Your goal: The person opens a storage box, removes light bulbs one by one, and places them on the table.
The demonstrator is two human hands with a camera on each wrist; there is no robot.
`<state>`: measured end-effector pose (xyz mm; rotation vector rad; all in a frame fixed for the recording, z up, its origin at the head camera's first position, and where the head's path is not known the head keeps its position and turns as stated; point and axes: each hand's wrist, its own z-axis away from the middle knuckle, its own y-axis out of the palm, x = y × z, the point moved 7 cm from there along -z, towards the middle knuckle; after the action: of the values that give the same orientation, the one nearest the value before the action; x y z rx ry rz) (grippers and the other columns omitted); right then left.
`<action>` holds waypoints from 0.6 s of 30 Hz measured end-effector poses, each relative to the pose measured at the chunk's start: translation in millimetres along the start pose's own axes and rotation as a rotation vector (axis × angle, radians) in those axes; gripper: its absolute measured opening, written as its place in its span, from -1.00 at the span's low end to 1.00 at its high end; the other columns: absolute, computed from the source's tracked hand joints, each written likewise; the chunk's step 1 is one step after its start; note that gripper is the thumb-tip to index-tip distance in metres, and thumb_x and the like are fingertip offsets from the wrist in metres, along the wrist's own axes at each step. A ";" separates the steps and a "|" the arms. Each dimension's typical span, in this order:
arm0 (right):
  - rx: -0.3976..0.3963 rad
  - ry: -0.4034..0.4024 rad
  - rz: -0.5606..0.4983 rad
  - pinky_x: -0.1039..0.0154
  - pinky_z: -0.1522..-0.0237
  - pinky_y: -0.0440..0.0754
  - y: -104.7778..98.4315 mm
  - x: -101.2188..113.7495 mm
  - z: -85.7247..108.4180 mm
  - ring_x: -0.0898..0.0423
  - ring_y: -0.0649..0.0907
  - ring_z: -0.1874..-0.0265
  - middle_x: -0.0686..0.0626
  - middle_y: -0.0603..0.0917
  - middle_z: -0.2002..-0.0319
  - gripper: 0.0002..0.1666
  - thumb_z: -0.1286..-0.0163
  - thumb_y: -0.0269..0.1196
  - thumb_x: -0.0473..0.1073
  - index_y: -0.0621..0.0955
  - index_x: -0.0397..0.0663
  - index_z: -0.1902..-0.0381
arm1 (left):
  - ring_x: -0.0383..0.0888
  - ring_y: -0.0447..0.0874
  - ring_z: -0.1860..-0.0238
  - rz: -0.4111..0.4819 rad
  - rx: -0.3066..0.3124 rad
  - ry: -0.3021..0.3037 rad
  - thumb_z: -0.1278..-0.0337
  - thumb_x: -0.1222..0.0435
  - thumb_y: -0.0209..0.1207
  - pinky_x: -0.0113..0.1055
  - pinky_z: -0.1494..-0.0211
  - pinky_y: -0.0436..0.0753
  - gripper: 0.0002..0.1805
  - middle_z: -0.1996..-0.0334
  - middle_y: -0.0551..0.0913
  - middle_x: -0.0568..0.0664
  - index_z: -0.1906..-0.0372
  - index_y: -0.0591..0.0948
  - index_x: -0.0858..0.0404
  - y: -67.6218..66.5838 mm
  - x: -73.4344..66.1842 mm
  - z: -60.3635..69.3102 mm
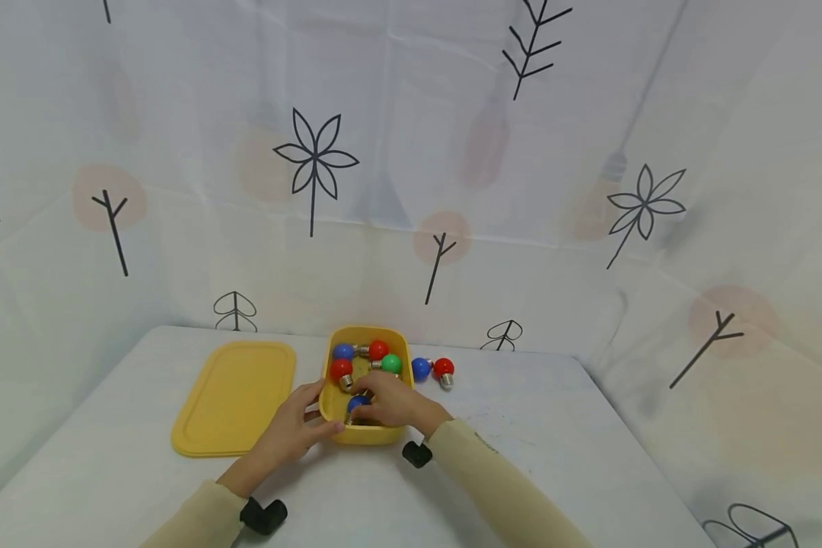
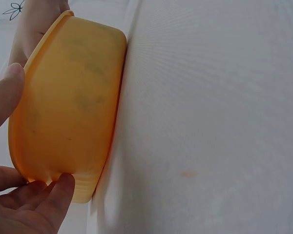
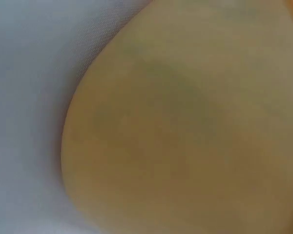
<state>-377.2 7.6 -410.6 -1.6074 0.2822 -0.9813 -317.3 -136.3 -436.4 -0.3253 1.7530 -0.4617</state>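
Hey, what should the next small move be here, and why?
Probably have the right hand settle its grip on the nearest blue bulb before shifting it: its thumb and fingers are right at that bulb, though whether they pinch it is unclear. The left hand holds the yellow box, which should keep it steady.

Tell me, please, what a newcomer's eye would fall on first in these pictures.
Probably the yellow tub of colourful bulbs, near the head view's centre, the left hand holding its side and the right hand inside. Next comes the flat yellow lid, left of the tub.
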 end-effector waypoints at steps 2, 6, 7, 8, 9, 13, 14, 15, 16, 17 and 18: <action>0.000 0.003 0.001 0.32 -0.05 0.57 1.2 0.5 -2.1 0.26 0.53 0.13 0.21 0.60 0.09 -0.48 -0.23 0.33 0.09 0.61 0.02 -0.11 | 0.03 0.40 -0.26 0.004 0.000 -0.003 0.04 0.12 0.41 -0.22 -0.17 0.55 -0.08 -0.27 0.37 0.11 -0.42 0.24 0.29 0.2 0.8 -0.3; -0.007 0.008 0.014 0.27 -0.10 0.57 2.3 1.5 -4.8 0.25 0.55 0.10 0.21 0.62 0.06 -0.49 -0.24 0.33 0.09 0.61 0.03 -0.10 | 0.04 0.39 -0.26 0.005 -0.002 0.002 0.03 0.11 0.41 -0.22 -0.17 0.55 -0.08 -0.27 0.37 0.12 -0.42 0.25 0.29 0.3 1.0 -0.7; -0.008 0.011 0.011 0.26 -0.10 0.58 2.4 1.5 -5.3 0.24 0.55 0.10 0.21 0.63 0.06 -0.50 -0.24 0.33 0.09 0.61 0.03 -0.10 | 0.04 0.39 -0.26 0.006 -0.002 0.005 0.03 0.11 0.41 -0.22 -0.17 0.55 -0.08 -0.27 0.37 0.12 -0.42 0.25 0.29 0.4 0.9 -0.8; -0.009 0.013 0.008 0.26 -0.10 0.58 2.6 1.3 -5.8 0.24 0.55 0.10 0.21 0.63 0.06 -0.50 -0.24 0.33 0.08 0.61 0.03 -0.10 | 0.04 0.39 -0.26 0.005 -0.003 0.007 0.03 0.10 0.41 -0.22 -0.16 0.55 -0.08 -0.27 0.36 0.12 -0.42 0.25 0.29 0.4 0.8 -0.9; -0.010 0.015 0.005 0.26 -0.10 0.58 2.6 1.1 -6.2 0.24 0.55 0.09 0.20 0.63 0.06 -0.50 -0.25 0.33 0.08 0.61 0.03 -0.10 | 0.04 0.39 -0.26 0.005 -0.003 0.010 0.03 0.10 0.41 -0.22 -0.16 0.55 -0.08 -0.27 0.36 0.12 -0.42 0.25 0.30 0.5 0.8 -1.0; -0.011 0.017 -0.004 0.27 -0.09 0.58 3.4 0.0 -7.8 0.24 0.55 0.10 0.20 0.63 0.06 -0.49 -0.24 0.33 0.09 0.61 0.03 -0.11 | 0.04 0.39 -0.26 0.003 -0.004 0.010 0.03 0.10 0.40 -0.23 -0.16 0.55 -0.08 -0.26 0.37 0.12 -0.42 0.25 0.30 0.6 1.5 -0.6; -0.011 0.016 -0.005 0.27 -0.09 0.58 3.7 -0.1 -8.0 0.24 0.55 0.10 0.20 0.63 0.07 -0.49 -0.24 0.33 0.09 0.61 0.03 -0.11 | 0.04 0.39 -0.26 0.002 -0.004 0.011 0.02 0.10 0.40 -0.22 -0.16 0.55 -0.08 -0.26 0.37 0.12 -0.42 0.24 0.30 0.6 1.6 -0.6; -0.012 0.015 -0.003 0.26 -0.09 0.58 3.8 -0.1 -8.2 0.24 0.56 0.10 0.21 0.63 0.07 -0.49 -0.24 0.33 0.09 0.61 0.03 -0.11 | 0.04 0.39 -0.26 0.001 -0.005 0.011 0.02 0.10 0.40 -0.22 -0.16 0.55 -0.08 -0.25 0.37 0.12 -0.42 0.25 0.30 0.5 1.8 -0.5; -0.013 0.015 -0.002 0.26 -0.09 0.58 4.0 -0.1 -8.3 0.24 0.56 0.10 0.21 0.63 0.07 -0.49 -0.24 0.33 0.09 0.61 0.03 -0.10 | 0.04 0.39 -0.26 0.000 -0.006 0.011 0.03 0.10 0.40 -0.22 -0.16 0.55 -0.08 -0.25 0.37 0.11 -0.42 0.25 0.30 0.4 1.8 -0.4; -0.013 0.016 -0.002 0.26 -0.10 0.58 4.2 -0.2 -8.5 0.23 0.56 0.09 0.21 0.63 0.08 -0.48 -0.24 0.33 0.09 0.61 0.03 -0.11 | 0.04 0.39 -0.26 0.000 -0.007 0.013 0.03 0.10 0.40 -0.22 -0.16 0.55 -0.08 -0.25 0.38 0.11 -0.42 0.25 0.29 0.4 1.7 -0.3; -0.014 0.016 -0.003 0.25 -0.10 0.58 4.2 -0.1 -8.5 0.23 0.56 0.09 0.21 0.63 0.08 -0.48 -0.24 0.33 0.09 0.61 0.03 -0.11 | 0.04 0.39 -0.26 -0.001 -0.007 0.014 0.03 0.10 0.40 -0.22 -0.16 0.55 -0.08 -0.25 0.38 0.11 -0.42 0.25 0.29 0.3 1.6 -0.3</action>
<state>-382.0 0.6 -414.6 -1.6133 0.2981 -0.9974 -317.9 -136.7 -437.9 -0.3289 1.7685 -0.4597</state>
